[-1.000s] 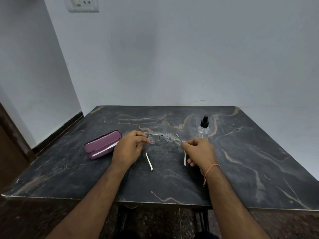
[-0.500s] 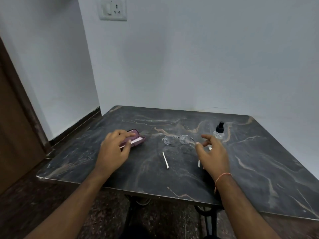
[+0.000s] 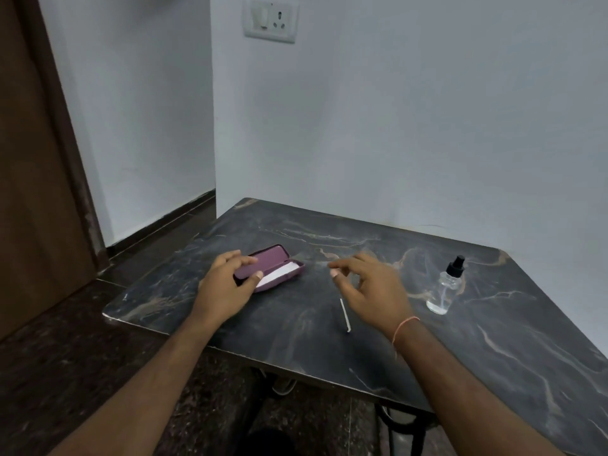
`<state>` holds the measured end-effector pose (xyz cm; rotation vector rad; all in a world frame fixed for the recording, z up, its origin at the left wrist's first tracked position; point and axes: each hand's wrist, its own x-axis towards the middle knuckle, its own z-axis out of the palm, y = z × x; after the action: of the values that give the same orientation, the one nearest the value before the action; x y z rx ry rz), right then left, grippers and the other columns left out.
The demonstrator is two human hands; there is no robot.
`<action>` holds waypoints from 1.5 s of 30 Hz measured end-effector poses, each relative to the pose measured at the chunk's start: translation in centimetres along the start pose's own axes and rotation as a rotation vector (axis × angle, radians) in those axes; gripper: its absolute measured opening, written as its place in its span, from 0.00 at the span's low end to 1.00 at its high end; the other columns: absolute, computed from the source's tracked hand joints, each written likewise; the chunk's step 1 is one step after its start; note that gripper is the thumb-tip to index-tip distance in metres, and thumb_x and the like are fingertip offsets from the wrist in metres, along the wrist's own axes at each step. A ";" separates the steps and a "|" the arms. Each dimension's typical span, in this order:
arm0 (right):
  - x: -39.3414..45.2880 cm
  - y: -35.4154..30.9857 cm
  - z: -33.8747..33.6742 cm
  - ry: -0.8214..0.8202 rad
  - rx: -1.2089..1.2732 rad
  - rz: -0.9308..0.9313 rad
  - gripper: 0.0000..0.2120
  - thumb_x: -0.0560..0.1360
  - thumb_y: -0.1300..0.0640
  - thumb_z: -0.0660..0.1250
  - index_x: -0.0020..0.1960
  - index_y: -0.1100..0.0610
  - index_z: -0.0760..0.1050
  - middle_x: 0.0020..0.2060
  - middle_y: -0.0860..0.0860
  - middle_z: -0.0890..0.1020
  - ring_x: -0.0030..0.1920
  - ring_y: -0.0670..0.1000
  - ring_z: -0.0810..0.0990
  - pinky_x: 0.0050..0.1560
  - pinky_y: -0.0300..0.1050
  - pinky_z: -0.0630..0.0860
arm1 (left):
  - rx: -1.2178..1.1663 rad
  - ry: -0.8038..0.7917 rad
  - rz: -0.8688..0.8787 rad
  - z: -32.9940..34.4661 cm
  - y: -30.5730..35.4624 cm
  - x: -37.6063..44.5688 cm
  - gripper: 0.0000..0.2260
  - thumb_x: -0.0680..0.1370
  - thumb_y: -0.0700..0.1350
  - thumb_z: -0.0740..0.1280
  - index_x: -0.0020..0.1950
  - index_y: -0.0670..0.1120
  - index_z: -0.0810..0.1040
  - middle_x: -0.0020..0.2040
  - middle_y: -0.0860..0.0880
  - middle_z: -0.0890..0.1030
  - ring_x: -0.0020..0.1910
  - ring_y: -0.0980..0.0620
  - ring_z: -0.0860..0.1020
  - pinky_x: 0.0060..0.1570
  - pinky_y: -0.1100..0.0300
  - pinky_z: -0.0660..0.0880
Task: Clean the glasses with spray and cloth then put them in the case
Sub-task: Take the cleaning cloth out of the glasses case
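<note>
I see left hand (image 3: 227, 284) gripping case (image 3: 270, 269) | right hand (image 3: 368, 284) loose, empty, over glasses (image 3: 345, 315), mostly hidden on table (image 3: 493, 340) | risk: right hand snags them, bottle (image 3: 445, 287) near

Case (image 3: 274, 263): no lettering legible.
Spray bottle (image 3: 444, 287): bare — no label (clear plastic).
Wall socket (image 3: 270, 19): no readable marks.

Purple case (image 3: 274, 262), dark veined table (image 3: 296, 324)
</note>
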<state>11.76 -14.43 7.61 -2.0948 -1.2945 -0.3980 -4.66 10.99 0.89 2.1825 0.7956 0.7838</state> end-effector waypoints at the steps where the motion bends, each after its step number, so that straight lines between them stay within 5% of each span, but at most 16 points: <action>1: 0.8 -0.8 0.7 -0.063 -0.035 -0.015 0.12 0.83 0.42 0.66 0.62 0.42 0.84 0.49 0.39 0.81 0.47 0.39 0.79 0.48 0.42 0.78 | -0.015 -0.008 0.011 -0.1 0.1 -0.1 0.17 0.80 0.55 0.78 0.69 0.59 0.84 0.80 0.52 0.72 0.77 0.49 0.73 0.80 0.43 0.69; 5: 3.2 -3.5 4.0 -0.235 -0.224 -0.047 0.16 0.84 0.39 0.61 0.65 0.40 0.82 0.51 0.42 0.80 0.54 0.49 0.80 0.50 0.47 0.77 | -0.049 -0.069 0.054 -0.2 0.5 -0.2 0.26 0.76 0.52 0.82 0.73 0.50 0.84 0.81 0.54 0.70 0.75 0.55 0.72 0.76 0.56 0.69; 10: 5.5 -5.2 6.5 -0.303 -0.265 0.071 0.16 0.83 0.43 0.63 0.55 0.47 0.87 0.50 0.50 0.85 0.52 0.55 0.83 0.44 0.45 0.70 | -0.109 -0.090 0.115 -0.1 0.3 -0.3 0.33 0.73 0.48 0.85 0.77 0.46 0.80 0.80 0.55 0.68 0.74 0.59 0.70 0.75 0.63 0.68; 14: 6.9 -5.5 7.5 -0.390 -0.313 0.166 0.17 0.80 0.40 0.65 0.48 0.48 0.88 0.46 0.50 0.88 0.46 0.54 0.84 0.41 0.45 0.72 | -0.128 -0.103 0.170 0.2 0.3 -0.3 0.37 0.73 0.48 0.85 0.80 0.46 0.77 0.80 0.57 0.67 0.74 0.57 0.73 0.77 0.57 0.73; 18: 8.0 -5.7 8.5 -0.467 -0.401 0.238 0.18 0.73 0.36 0.71 0.51 0.49 0.86 0.47 0.50 0.87 0.49 0.55 0.85 0.43 0.46 0.76 | -0.144 -0.104 0.210 0.1 0.4 -0.3 0.38 0.74 0.48 0.85 0.81 0.45 0.75 0.79 0.58 0.66 0.74 0.58 0.74 0.76 0.59 0.74; 24: 9.4 -6.1 9.3 -0.498 -0.405 0.332 0.15 0.67 0.42 0.75 0.45 0.51 0.79 0.38 0.49 0.82 0.37 0.51 0.81 0.34 0.43 0.72 | -0.153 -0.094 0.277 0.0 0.5 -0.4 0.38 0.74 0.47 0.85 0.81 0.45 0.75 0.79 0.58 0.67 0.75 0.55 0.74 0.76 0.56 0.76; 28: 9.9 -6.5 9.6 -0.511 -0.404 0.339 0.15 0.69 0.45 0.76 0.50 0.51 0.79 0.43 0.50 0.83 0.43 0.54 0.82 0.39 0.46 0.75 | -0.140 -0.085 0.302 -0.1 0.6 -0.3 0.37 0.74 0.47 0.84 0.81 0.45 0.75 0.78 0.58 0.67 0.74 0.56 0.74 0.74 0.55 0.78; 37: 9.6 -5.7 9.4 -0.491 -0.163 0.408 0.10 0.67 0.48 0.73 0.39 0.55 0.81 0.35 0.50 0.84 0.38 0.52 0.83 0.36 0.44 0.75 | -0.168 -0.082 0.270 -0.1 0.6 -0.5 0.39 0.75 0.47 0.84 0.83 0.44 0.72 0.74 0.63 0.66 0.71 0.62 0.73 0.72 0.71 0.72; 41: 8.7 -5.1 8.0 -0.409 0.133 0.514 0.13 0.70 0.48 0.73 0.41 0.58 0.84 0.24 0.50 0.81 0.22 0.50 0.76 0.29 0.41 0.75 | -0.140 -0.081 0.266 0.0 0.5 -0.5 0.40 0.75 0.48 0.84 0.83 0.42 0.71 0.75 0.61 0.67 0.72 0.60 0.73 0.76 0.64 0.73; 45: 7.5 -3.8 5.8 -0.258 0.352 0.556 0.11 0.73 0.48 0.74 0.39 0.55 0.83 0.25 0.47 0.79 0.24 0.48 0.74 0.25 0.40 0.71 | -0.093 -0.087 0.232 -0.2 0.5 -0.3 0.42 0.75 0.51 0.84 0.84 0.44 0.71 0.76 0.62 0.66 0.74 0.60 0.72 0.74 0.62 0.75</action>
<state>11.55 -4.34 8.74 -2.1236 -0.7812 0.3272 -4.86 10.53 1.23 2.2332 0.4589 0.8150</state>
